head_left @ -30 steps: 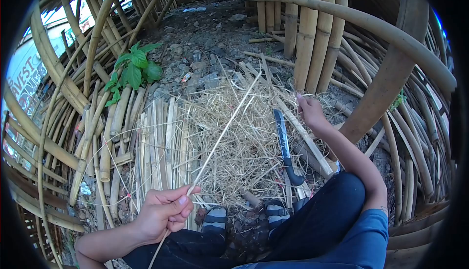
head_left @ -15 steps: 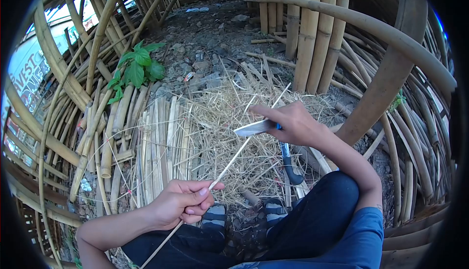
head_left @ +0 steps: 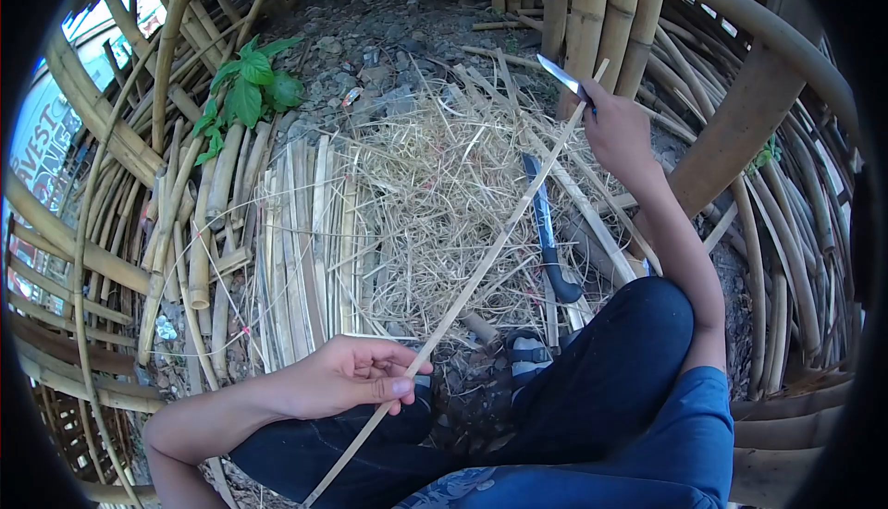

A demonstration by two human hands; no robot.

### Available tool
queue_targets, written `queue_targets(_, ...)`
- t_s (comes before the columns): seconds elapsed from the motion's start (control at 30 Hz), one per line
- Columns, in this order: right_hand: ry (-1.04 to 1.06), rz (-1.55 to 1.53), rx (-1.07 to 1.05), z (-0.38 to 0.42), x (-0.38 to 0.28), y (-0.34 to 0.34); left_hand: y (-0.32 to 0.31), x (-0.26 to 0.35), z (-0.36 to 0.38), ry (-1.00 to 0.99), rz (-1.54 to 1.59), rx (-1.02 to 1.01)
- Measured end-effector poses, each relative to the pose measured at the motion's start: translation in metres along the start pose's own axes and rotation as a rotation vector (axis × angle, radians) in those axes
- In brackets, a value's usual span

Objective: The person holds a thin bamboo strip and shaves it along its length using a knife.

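Note:
A long, thin bamboo strip [head_left: 499,241] runs slantwise from low by my lap to the upper right. My left hand [head_left: 356,380] pinches its lower part between thumb and fingers, above my left knee. At the far end, my right hand [head_left: 622,134] grips a knife [head_left: 560,75], its bright blade pointing up and left. The strip's upper tip overlaps the right fingers, and the knife handle is mostly hidden in the fist. Under the strip, a long-bladed tool with a black handle [head_left: 559,278] lies on the pile of bamboo shavings [head_left: 430,195].
Split bamboo slats [head_left: 301,259] lie side by side left of the shavings. Thick bamboo poles [head_left: 585,24] stand at the back right, with a slanted post [head_left: 740,121] nearer. A leafy green plant [head_left: 248,88] grows at the left. Stony ground [head_left: 370,47] stretches behind.
My right hand has moved up and right with the knife, from mid-strip to its far end. The strip shows a broader face. The black-handled tool is less covered by my right hand.

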State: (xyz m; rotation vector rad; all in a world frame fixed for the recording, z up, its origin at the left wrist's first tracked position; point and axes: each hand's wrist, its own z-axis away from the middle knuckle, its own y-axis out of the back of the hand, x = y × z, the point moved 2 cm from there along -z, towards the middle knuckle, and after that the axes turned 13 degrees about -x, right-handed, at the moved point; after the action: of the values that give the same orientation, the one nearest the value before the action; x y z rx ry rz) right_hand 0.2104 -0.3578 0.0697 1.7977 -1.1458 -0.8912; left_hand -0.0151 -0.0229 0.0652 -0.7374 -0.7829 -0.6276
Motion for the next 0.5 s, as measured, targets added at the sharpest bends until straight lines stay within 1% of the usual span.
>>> queue_targets(0.07,-0.199,0.095,0.009,0.001,0.013,0.004,-0.004,-0.001,0.000,0.017,-0.021,-0.016)
queue_targets(0.1,-0.205,0.100,0.009,0.002,0.016,0.006,-0.005,0.000,0.000,0.027,-0.038,-0.022)
queue_targets(0.17,-0.310,0.141,0.007,0.003,0.022,0.009,-0.006,0.002,-0.002,0.026,-0.049,-0.037)
queue_targets(0.23,-0.338,0.151,-0.006,0.003,0.022,0.006,-0.005,0.000,-0.004,-0.034,-0.048,-0.008)
queue_targets(0.27,-0.371,0.155,-0.018,0.003,0.020,0.004,-0.003,0.000,-0.004,-0.031,-0.057,-0.009)
queue_targets(0.3,-0.380,0.155,-0.011,0.004,0.016,0.007,-0.001,0.002,-0.005,-0.067,-0.042,0.036)
queue_targets(0.33,-0.336,0.097,-0.031,0.005,0.006,0.010,0.000,0.004,-0.007,-0.106,-0.021,0.084)
queue_targets(0.37,-0.284,0.037,-0.049,0.005,-0.004,0.012,-0.001,0.007,-0.008,-0.108,-0.023,0.090)
queue_targets(0.4,-0.226,-0.028,-0.044,0.006,-0.013,0.013,0.000,0.011,-0.010,-0.132,0.113,0.167)
queue_targets(0.43,-0.215,-0.038,-0.042,0.008,-0.024,0.015,0.000,0.014,-0.011,-0.157,0.252,0.248)
queue_targets(0.47,-0.086,-0.230,-0.067,0.011,-0.038,0.017,0.000,0.017,-0.013,-0.184,0.258,0.312)
queue_targets(0.5,0.045,-0.419,-0.093,0.014,-0.052,0.020,0.001,0.019,-0.014,-0.191,0.260,0.326)
